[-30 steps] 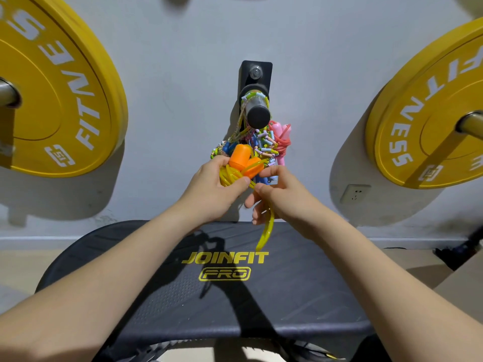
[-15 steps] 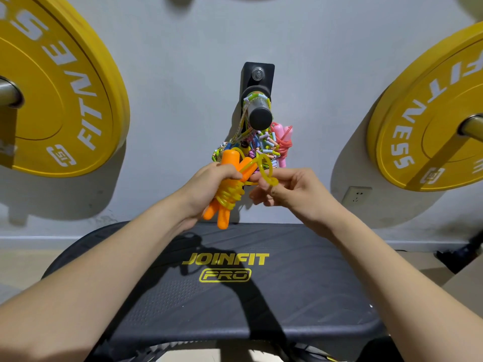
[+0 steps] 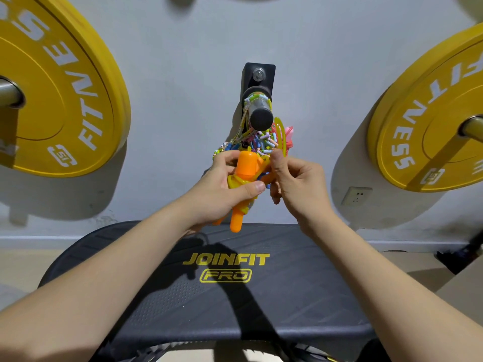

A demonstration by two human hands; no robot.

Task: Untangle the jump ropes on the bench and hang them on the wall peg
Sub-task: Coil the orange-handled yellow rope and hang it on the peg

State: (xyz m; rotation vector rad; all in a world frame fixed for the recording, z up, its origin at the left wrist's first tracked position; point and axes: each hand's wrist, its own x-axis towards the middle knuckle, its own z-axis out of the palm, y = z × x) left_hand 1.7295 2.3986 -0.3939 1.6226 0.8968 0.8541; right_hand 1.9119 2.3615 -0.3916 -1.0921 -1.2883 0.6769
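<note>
Orange-handled jump rope (image 3: 247, 167): bundled handles gripped in left hand (image 3: 222, 189); yellow loop (image 3: 283, 138), pinched by right hand (image 3: 298, 184), newly raised above its fingertips, just beside wall peg (image 3: 260, 114), so hanging is likely next.

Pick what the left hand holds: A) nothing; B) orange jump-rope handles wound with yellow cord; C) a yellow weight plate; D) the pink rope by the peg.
B: the left hand curls its fingers and thumb round the orange handles, with yellow cord wound about them.
</note>
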